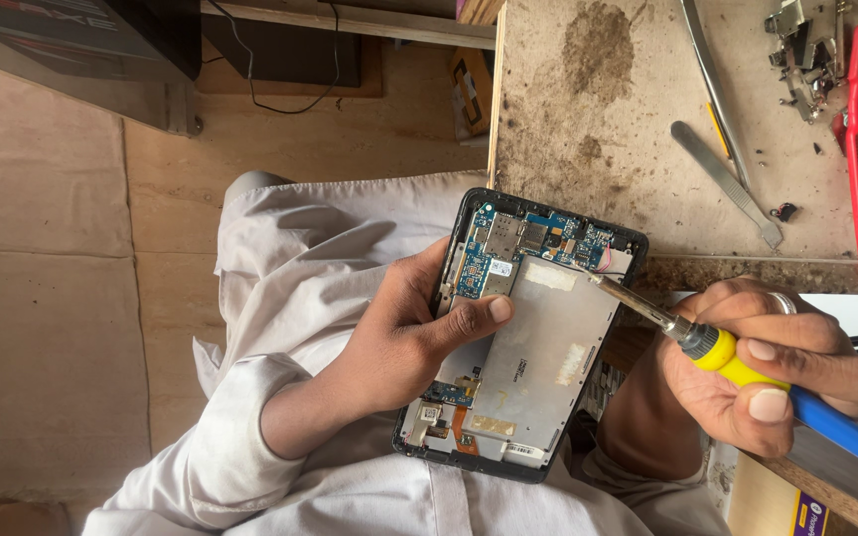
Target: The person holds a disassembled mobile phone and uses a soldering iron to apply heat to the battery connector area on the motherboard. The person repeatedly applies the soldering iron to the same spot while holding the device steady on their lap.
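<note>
**Right hand brings iron tip to tablet's upper right edge**

Head view: Right hand (777,362) is closed around a soldering iron (747,372) by its yellow collar and blue handle, a ring on one finger. The iron's long axis runs from about four o'clock up toward ten o'clock, and its tip (598,281) meets the opened tablet (523,333) at the upper right corner of the silver shield, just below the blue board (523,243). The tablet lies at nine o'clock from that hand, its long axis tilted from one o'clock to seven. Left hand (404,333) grips the tablet's left edge, thumb pressed flat across the shield. Tweezers (727,184) rest on the bench at twelve o'clock, well apart.
</note>
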`<act>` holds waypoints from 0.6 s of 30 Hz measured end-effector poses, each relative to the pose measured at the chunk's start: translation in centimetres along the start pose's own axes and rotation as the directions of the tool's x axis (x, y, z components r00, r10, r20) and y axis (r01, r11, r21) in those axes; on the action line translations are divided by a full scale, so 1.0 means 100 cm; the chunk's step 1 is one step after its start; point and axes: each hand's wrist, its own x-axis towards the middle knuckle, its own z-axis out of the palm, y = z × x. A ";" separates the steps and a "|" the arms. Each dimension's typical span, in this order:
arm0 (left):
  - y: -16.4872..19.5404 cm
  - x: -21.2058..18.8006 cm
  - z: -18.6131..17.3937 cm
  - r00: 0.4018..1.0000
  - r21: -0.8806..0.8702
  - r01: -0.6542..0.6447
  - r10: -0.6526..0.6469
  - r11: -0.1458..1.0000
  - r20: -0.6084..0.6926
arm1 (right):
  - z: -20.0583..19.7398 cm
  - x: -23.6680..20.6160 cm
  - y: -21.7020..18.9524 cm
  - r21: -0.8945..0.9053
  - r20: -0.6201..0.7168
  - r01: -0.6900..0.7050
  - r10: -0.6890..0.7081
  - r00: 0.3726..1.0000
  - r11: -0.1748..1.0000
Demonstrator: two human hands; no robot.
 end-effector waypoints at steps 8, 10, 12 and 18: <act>0.000 0.001 0.000 1.000 0.023 -0.007 0.007 1.000 -0.004 | 0.001 0.001 0.000 -0.009 -0.011 -0.005 0.005 1.000 1.000; 0.000 0.000 0.000 1.000 0.035 -0.007 0.007 0.999 -0.005 | 0.003 0.000 -0.002 -0.017 -0.026 -0.033 0.033 0.999 0.999; 0.001 0.000 0.000 1.000 0.036 -0.008 0.008 0.999 -0.003 | 0.003 0.000 -0.003 -0.010 -0.022 -0.032 0.032 0.999 0.999; 0.002 0.000 0.000 1.000 0.032 -0.005 0.005 0.999 -0.005 | 0.004 0.001 -0.002 -0.027 -0.032 -0.038 0.037 0.999 0.999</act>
